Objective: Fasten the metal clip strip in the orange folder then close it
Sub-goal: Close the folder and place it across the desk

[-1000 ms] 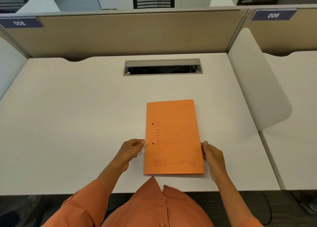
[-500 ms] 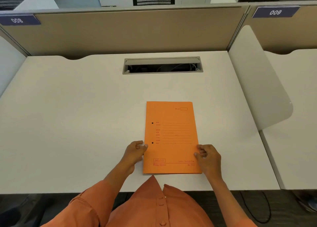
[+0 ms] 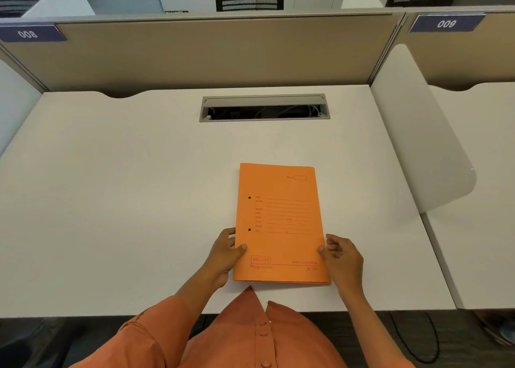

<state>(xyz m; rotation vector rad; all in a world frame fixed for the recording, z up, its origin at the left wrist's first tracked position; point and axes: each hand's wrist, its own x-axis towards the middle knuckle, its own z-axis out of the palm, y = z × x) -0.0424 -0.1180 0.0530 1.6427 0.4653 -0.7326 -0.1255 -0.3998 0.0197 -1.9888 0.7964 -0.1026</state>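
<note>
The orange folder (image 3: 280, 223) lies closed and flat on the white desk, near the front edge, its printed cover up and two punched holes along its left side. My left hand (image 3: 226, 252) grips the folder's lower left edge, thumb on the cover. My right hand (image 3: 340, 253) holds the lower right edge, thumb on the cover and fingers curled at the side. The metal clip strip is hidden from view.
A grey cable slot (image 3: 264, 107) with wires inside is set into the white desk (image 3: 125, 186) behind the folder. A beige partition (image 3: 217, 53) closes the back. A white curved divider (image 3: 418, 133) stands at the right, with another desk beyond it.
The folder has stayed closed in about the same place. My right hand moved from beside the folder's right edge onto it, and my left thumb came onto the cover.
</note>
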